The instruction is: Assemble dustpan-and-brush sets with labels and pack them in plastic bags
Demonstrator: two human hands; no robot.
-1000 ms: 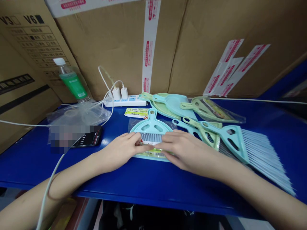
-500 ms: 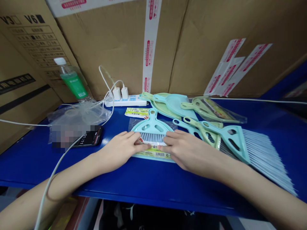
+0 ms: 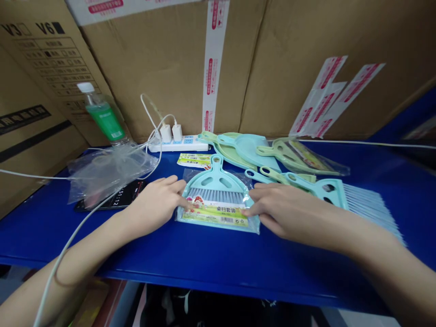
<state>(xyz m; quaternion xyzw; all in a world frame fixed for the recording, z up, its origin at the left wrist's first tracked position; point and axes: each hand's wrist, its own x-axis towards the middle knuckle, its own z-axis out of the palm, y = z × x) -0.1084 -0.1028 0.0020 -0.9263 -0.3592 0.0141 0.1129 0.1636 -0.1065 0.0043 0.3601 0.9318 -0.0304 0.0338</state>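
A light-blue dustpan and brush set in a clear bag lies flat on the blue table, handle pointing away from me. Grey bristles show above its printed card. My left hand grips the left edge of the set, thumb on top and the other fingers curled at the side. At the opposite edge my right hand is closed in the same way. Just beyond my right hand lie loose brushes, among them a blue brush, partly hidden by that hand and forearm.
Behind are stacked dustpans and a bagged green set. A loose printed card lies near the power strip. On the left are a bottle, clear plastic bags, a phone and a white cable. Cardboard boxes stand behind.
Both hands have moved apart, from over the middle of the bagged set to its two side edges. More of the printed card and bristles now shows. The set stays in place.
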